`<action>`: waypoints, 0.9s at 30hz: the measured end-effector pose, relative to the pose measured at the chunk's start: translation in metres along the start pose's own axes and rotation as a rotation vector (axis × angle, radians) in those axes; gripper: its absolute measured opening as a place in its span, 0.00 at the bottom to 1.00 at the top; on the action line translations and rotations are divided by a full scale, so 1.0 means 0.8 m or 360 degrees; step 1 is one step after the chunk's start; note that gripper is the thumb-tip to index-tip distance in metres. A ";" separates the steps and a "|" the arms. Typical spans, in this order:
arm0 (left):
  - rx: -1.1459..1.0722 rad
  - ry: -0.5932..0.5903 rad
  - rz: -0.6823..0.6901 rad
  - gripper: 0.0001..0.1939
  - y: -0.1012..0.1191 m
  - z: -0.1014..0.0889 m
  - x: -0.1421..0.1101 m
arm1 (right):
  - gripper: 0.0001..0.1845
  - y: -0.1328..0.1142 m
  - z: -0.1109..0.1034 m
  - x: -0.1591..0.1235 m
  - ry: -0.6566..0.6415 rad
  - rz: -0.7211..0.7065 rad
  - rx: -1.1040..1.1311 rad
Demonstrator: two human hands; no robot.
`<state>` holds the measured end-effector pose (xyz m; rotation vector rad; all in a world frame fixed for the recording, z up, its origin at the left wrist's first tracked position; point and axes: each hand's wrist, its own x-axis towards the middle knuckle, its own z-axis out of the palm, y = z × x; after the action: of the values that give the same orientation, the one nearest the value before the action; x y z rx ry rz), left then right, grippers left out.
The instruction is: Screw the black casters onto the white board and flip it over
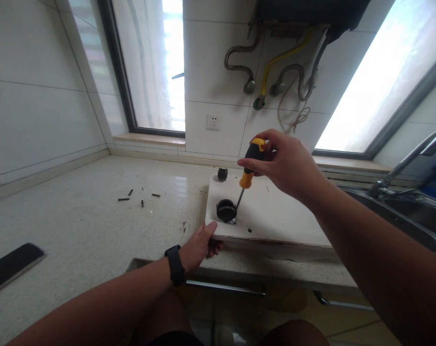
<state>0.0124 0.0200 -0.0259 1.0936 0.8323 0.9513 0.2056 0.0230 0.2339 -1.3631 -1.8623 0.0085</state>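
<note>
My right hand [281,158] is closed round the yellow and black handle of a screwdriver [253,161]. Its shaft slants down to the metal plate beside a black caster wheel [226,210]; the tip is partly hidden behind the wheel. The caster sits at the near left corner of a white board [286,221] lying on the counter. My left hand [201,242] grips that corner of the board, thumb on top and fingers curled under the edge. A second black caster [222,173] stands at the board's far left corner.
Several loose screws [142,203] lie on the speckled counter [77,216] to the left. A dark flat object [14,264] rests at the far left. To the right are a steel sink [394,216] and tap [401,163]. Pipes [266,77] hang on the back wall.
</note>
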 end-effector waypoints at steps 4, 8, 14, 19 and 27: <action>0.0007 -0.0012 -0.0001 0.34 0.002 -0.001 -0.001 | 0.34 0.007 -0.006 0.003 -0.0124 0.0001 0.0077; -0.0005 -0.0043 0.0000 0.35 -0.002 -0.005 -0.001 | 0.38 0.021 -0.013 0.008 -0.0560 -0.0115 0.0567; -0.0009 -0.0018 -0.0001 0.34 0.000 -0.002 -0.001 | 0.28 0.020 -0.011 0.006 -0.0422 -0.0099 0.0435; 0.0008 0.0003 -0.0001 0.33 0.002 0.000 -0.002 | 0.33 0.010 0.000 -0.003 -0.0005 -0.0032 -0.0053; -0.0011 -0.0025 -0.0001 0.34 -0.001 -0.003 -0.002 | 0.43 0.013 -0.023 0.001 -0.0406 -0.0150 -0.0071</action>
<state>0.0097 0.0195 -0.0274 1.0934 0.8160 0.9432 0.2248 0.0199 0.2417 -1.3538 -2.1490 0.0970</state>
